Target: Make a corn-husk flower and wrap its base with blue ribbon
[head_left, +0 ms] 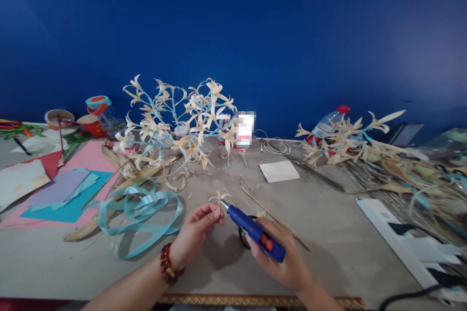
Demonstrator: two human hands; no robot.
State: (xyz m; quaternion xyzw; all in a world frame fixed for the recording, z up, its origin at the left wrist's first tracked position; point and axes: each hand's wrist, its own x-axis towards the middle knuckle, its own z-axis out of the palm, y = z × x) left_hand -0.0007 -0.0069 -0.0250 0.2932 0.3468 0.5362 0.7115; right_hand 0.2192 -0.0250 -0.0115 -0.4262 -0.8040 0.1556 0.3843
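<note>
My right hand [279, 250] is wrapped round a blue hot glue gun [251, 228], which has an orange-red part near its back end. The gun's metal nozzle points up and left, towards my left fingertips. My left hand [202, 228], with a red bead bracelet [168, 265] on the wrist, pinches a small pale flower [219, 196] made of thin curled petals. The nozzle tip is right by this flower; whether they touch I cannot tell. The flower's lower part is hidden by my fingers.
Pale flower branches [175, 116] stand at the back left, more flowers [339, 141] at the right. Light blue ribbon [142, 218] lies coiled left of my hand. A thin stick [270, 211], a white card [279, 171], coloured paper [62, 187] and a power strip [394, 238] lie around.
</note>
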